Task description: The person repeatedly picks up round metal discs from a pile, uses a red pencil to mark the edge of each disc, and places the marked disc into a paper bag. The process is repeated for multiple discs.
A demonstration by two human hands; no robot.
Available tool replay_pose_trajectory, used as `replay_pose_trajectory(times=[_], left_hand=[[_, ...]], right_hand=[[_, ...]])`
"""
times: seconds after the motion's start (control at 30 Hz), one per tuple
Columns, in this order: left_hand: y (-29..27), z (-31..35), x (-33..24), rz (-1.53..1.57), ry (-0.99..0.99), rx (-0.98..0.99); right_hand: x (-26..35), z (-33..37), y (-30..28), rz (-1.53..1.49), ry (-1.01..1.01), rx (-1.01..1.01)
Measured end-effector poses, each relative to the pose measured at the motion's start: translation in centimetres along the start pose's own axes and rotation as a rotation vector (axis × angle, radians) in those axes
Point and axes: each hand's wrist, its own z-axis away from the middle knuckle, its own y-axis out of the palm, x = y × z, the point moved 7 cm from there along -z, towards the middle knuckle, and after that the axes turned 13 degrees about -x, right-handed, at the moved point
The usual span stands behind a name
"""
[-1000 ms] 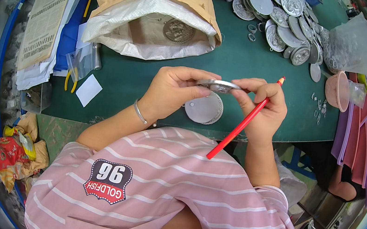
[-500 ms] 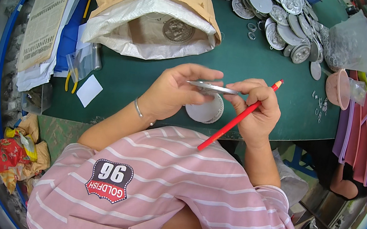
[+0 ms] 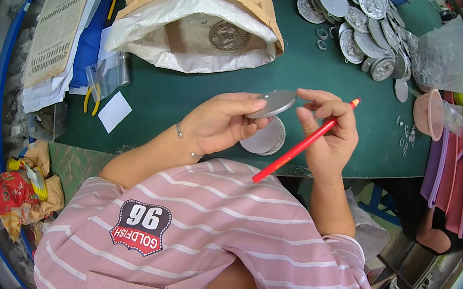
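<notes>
My left hand (image 3: 214,119) grips a round grey metal medallion (image 3: 275,104) by its left edge, thumb on top, with a smooth face tilted up. Just right of it, my right hand (image 3: 331,129) holds a red pencil (image 3: 302,148) slantwise between the fingers, its tip up beyond the knuckles and its blunt end over my shirt. The thumb and forefinger of that hand are apart and off the medallion. Below the medallion, on the green table (image 3: 186,132), lies a pale disc with a beaded rim (image 3: 265,137), partly hidden by my left fingers.
A paper sack with white lining (image 3: 193,38) lies open ahead, a medallion (image 3: 229,36) inside. Many medallions (image 3: 370,40) heap at the far right, near a clear bag (image 3: 451,57) and pink basket (image 3: 427,113). Left are papers (image 3: 58,31), yellow-handled pliers (image 3: 91,100) and a white card (image 3: 113,112).
The medallion has turned from edge-on to showing its smooth face. My right fingers have let go of its edge; my left hand alone holds it now.
</notes>
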Motion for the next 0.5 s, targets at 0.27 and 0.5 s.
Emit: replay_pose_trajectory(times=[0.27,0.5], left_hand=[[0.3,0.3,-0.7,-0.054,0.150,-0.016],[1.1,0.8,-1.4,-0.167,0.273,0.006]], right_hand=[[-1.4,1.4,0.7,-0.209,0.289,-0.034],[-0.8,1.6,1.5,-0.213,0.254,-0.010]])
